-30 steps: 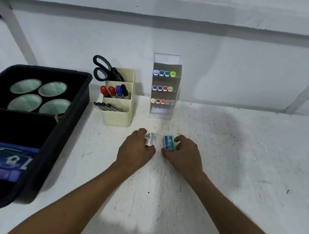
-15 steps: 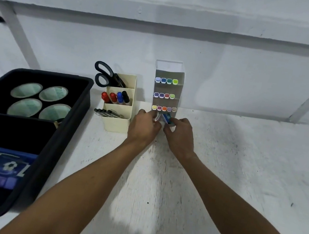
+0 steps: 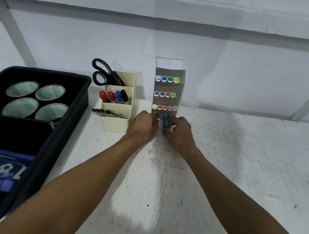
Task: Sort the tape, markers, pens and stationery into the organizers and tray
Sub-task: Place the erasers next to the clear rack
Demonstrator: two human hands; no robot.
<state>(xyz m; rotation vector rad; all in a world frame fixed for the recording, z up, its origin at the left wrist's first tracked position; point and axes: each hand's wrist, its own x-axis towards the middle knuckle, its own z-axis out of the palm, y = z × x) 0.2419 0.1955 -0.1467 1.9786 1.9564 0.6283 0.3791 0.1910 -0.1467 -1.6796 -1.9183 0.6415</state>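
With the tall marker organizer (image 3: 167, 90) standing light and narrow on the table (image 3: 244, 163), the right hand (image 3: 179, 135) pinching a small blue box (image 3: 165, 120) and the left hand (image 3: 144, 125) pinching a red-and-white item (image 3: 156, 117), both at its lowest shelf, could shove it backward or topple it if they push too hard.

White table (image 3: 242, 173) lies open rightward; cream organizer (image 3: 114, 122) and black tray (image 3: 71, 114) seemingly crowd the left.

Small blue-green box (image 3: 165, 120) and red-white one (image 3: 156, 119) at the tiered organizer's (image 3: 170, 72) foot.
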